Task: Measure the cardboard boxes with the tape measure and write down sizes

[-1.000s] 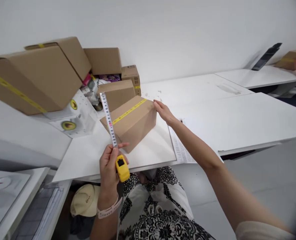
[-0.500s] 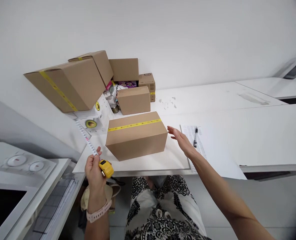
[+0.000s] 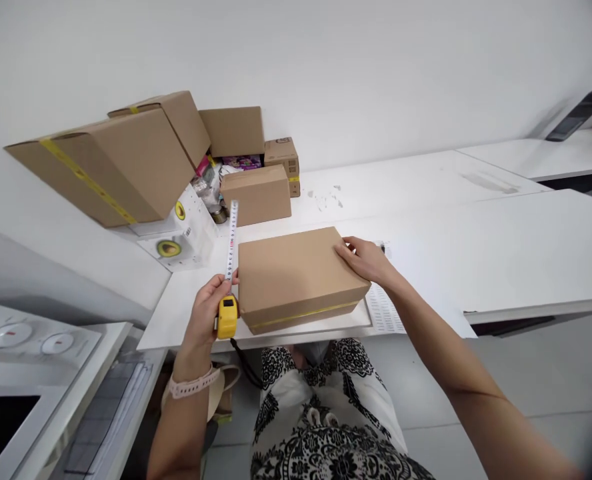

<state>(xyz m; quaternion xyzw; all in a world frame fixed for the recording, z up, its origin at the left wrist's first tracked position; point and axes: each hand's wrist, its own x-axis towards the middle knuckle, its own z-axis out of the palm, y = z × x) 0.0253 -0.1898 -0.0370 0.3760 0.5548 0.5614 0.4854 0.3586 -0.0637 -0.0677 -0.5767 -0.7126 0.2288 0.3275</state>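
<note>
A brown cardboard box [image 3: 296, 267] sits near the front edge of the white table, its yellow tape on the front side facing me. My left hand [image 3: 211, 303] is closed around a yellow tape measure [image 3: 227, 317] at the box's left end, fingertips close to the cardboard. From it the white blade [image 3: 232, 243] sticks out away from me, along that end. My right hand [image 3: 363, 259] grips the box's far right corner, thumb on top and fingers over the back edge, partly hidden.
Taped cartons [image 3: 126, 160] are stacked on a white avocado-print box [image 3: 186, 237] at the left. Behind stand a smaller brown box [image 3: 259, 193] and an open carton [image 3: 233, 130]. Printed sheets [image 3: 386, 310] lie to the right. A white appliance with knobs [image 3: 31, 340] stands left of the table.
The box has been turned over towards me, so its yellow tape went from the top to the front. My right hand came onto it. My left hand brought the tape measure right, against its end.
</note>
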